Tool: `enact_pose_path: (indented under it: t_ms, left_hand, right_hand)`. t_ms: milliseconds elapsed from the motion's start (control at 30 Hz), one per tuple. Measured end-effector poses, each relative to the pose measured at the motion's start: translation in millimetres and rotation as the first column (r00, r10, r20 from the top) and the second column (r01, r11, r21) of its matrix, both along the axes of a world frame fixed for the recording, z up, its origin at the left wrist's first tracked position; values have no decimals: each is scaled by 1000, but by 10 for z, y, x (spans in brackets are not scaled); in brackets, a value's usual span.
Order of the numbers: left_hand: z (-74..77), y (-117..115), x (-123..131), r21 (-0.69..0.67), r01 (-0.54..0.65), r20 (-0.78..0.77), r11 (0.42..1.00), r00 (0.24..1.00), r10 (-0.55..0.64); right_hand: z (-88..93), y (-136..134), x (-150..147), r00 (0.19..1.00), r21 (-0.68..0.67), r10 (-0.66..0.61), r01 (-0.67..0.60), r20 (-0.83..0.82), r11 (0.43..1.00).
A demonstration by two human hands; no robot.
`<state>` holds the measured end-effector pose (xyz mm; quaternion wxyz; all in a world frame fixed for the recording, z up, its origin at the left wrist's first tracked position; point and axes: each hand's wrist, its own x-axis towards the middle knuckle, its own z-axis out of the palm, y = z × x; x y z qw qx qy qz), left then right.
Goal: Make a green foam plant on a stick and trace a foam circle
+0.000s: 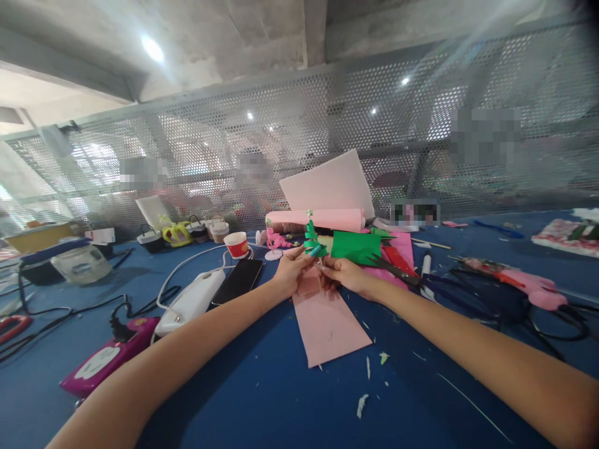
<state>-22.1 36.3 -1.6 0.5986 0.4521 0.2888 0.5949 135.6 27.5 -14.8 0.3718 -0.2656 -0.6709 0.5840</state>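
Note:
Both hands meet above a light pink sheet point(331, 340) on the blue table. In my left hand point(291, 271), fingers closed, is a curled green paper spiral point(309, 234) standing upright, with a small pale piece at its top. A small blue thing point(315, 251) shows at those fingertips. My right hand point(347, 275) is closed at the lower end of the spiral; what its fingertips pinch is too small to make out. Just beyond the right hand lie green paper point(358, 247) with jagged cut edges and scissors point(397, 271). A pink spiral figure point(276, 240) on a white round base stands left.
Left of my hands are a black phone point(239, 280), a white power strip point(194, 302), a paper cup point(236, 245) and a magenta device point(110, 358) with cables. A pink glue gun point(533, 284) lies right. Behind are a pink roll point(322, 219) and a mesh barrier point(210, 149).

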Motion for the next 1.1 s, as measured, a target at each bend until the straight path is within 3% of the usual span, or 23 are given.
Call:
enact_pose_path:
  t_ms: [333, 567, 833, 1100]
  left_hand:
    - [-32, 34, -7, -8, -22, 14, 1000, 1000, 22]
    - [-29, 29, -10, 83, 112, -20, 990, 994, -111]
    - [-13, -23, -9, 85, 157, -100, 984, 984, -148]
    - [-11, 16, -25, 18, 116, 55, 993, 992, -117]
  right_hand:
    - [-31, 34, -3, 1000, 14, 15, -15, -3, 1000]
    - [-22, 12, -10, 998, 0, -17, 18, -58, 1000]
    - [-28, 13, -12, 995, -8, -43, 42, -89, 999]
    - [-11, -17, -16, 995, -17, -54, 53, -85, 998]
